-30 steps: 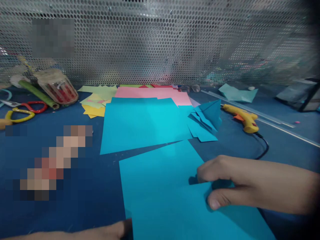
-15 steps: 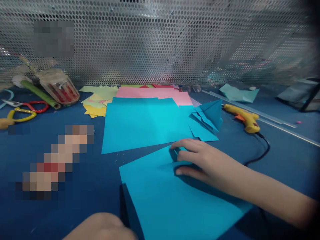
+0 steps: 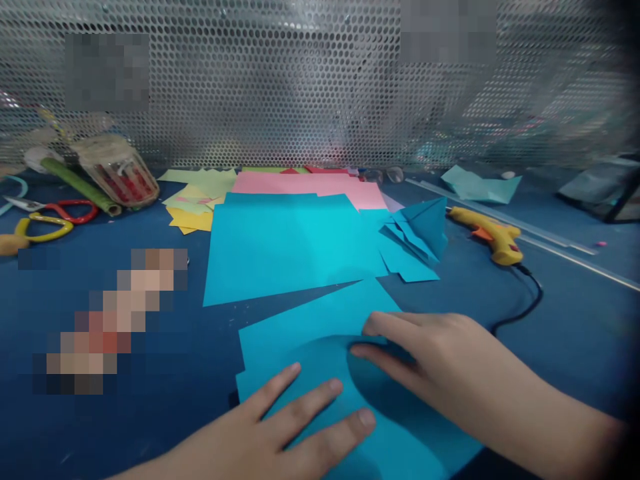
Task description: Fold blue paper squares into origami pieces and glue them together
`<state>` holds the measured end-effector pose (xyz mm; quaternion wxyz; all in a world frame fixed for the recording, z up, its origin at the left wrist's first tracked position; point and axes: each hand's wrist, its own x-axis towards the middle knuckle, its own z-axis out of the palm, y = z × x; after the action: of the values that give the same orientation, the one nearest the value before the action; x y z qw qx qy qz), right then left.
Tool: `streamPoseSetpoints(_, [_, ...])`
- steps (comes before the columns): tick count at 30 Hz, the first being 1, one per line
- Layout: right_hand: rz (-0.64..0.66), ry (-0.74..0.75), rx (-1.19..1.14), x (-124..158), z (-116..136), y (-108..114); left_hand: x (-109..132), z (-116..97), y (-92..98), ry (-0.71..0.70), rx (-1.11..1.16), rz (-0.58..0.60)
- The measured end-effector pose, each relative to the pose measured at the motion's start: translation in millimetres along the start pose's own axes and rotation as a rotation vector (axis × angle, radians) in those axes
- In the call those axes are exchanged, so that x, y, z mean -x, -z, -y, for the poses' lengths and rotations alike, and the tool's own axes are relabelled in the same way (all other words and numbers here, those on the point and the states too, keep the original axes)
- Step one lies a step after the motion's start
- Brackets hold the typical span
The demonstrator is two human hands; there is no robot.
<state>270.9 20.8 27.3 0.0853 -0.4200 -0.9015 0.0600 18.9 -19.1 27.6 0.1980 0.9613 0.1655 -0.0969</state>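
Blue paper (image 3: 320, 353) lies on the dark-blue table (image 3: 185, 373), its smooth upper layer bowed and shadowed beneath the right hand (image 3: 430, 360). That hand, stretched toward the far edge half a second ago, now sits nearer, pinching the layer's rim. The left hand (image 3: 280, 433), then low beside the paper, is open across it, fingers spread. Flat blue sheets (image 3: 285, 247) lie just beyond; right of them, a yellow glue gun (image 3: 493, 237).

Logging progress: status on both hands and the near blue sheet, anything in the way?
Left hand splayed on near blue sheet. Right hand at its raised far edge, grip unclear. Glue gun beyond, off sheet.
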Motion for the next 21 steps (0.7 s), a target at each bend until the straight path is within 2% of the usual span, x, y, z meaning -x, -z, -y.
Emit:
streamPoseSetpoints(2, [0.105, -0.128, -0.121, 1.5, -1.0, 4.5, -4.4, 4.2, 4.5, -0.008, 0.021, -0.047])
streamPoseSetpoints(4, [0.212, -0.221, -0.262, 4.5, -1.0, 7.9, -3.7, 6.3, -0.1, -0.026, 0.067, -0.081])
streamPoseSetpoints(6, [0.306, -0.252, -0.396, 8.8, 0.6, 9.3, -0.9, 7.2, -4.5, -0.039, 0.107, -0.059])
streamPoseSetpoints(9, [0.353, -0.279, -0.495, 12.0, 2.1, 8.6, 3.2, 6.9, -2.7, -0.045, 0.155, -0.025])
streamPoseSetpoints(12, [0.294, -0.285, -0.457, 7.3, -2.6, 6.2, 5.7, 7.0, 5.8, -0.049, 0.148, -0.036])
streamPoseSetpoints(17, [0.061, -0.163, -0.370, -4.4, -17.4, -0.5, 6.9, 10.0, 19.5, -0.006, 0.093, -0.093])
streamPoseSetpoints(21, [-0.006, -0.134, -0.325, -9.9, -23.0, -4.3, 6.2, 10.3, 19.2, 0.051, 0.117, -0.039])
